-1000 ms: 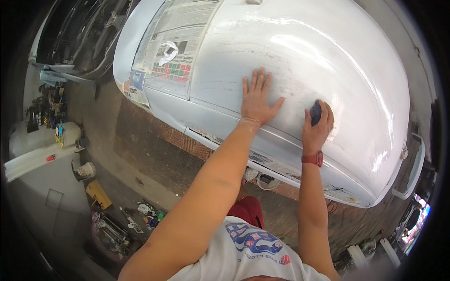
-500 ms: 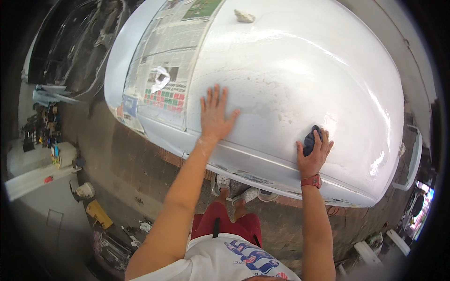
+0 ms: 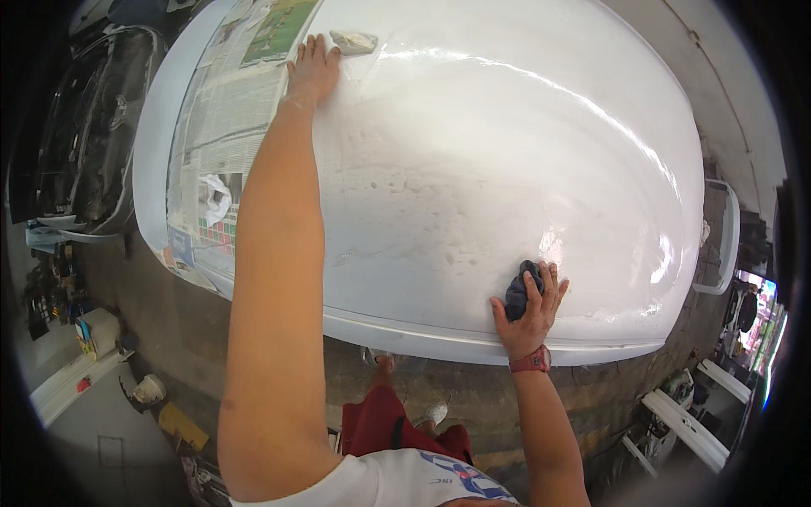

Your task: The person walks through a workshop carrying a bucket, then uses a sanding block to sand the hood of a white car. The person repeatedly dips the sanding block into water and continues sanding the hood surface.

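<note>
A large glossy white vehicle panel (image 3: 405, 279), wet-looking in places, curves across the middle of the view. My left hand (image 3: 312, 74) is stretched far forward over it, fingers extended and holding nothing. Just right of those fingertips lies a crumpled pale beige cloth or pad (image 3: 353, 41). On the near right part of the panel, my right hand (image 3: 532, 317) presses down a bunched dark blue-grey cloth (image 3: 518, 293), gripped beside the thumb and fingers. Grey smudges and droplets mark the white surface between the hands.
Newspaper masking (image 3: 220, 118) covers the panel's left part, with a crumpled white tissue (image 3: 217, 200) on it. A dark vehicle shell (image 3: 93, 127) stands far left. White strips (image 3: 688, 427) lie at the lower right, near a lit screen (image 3: 764, 313).
My left hand has reached forward and left, up to the beige piece. My right hand keeps the dark cloth on the panel, slightly lower left in view. The whole view has shifted.
</note>
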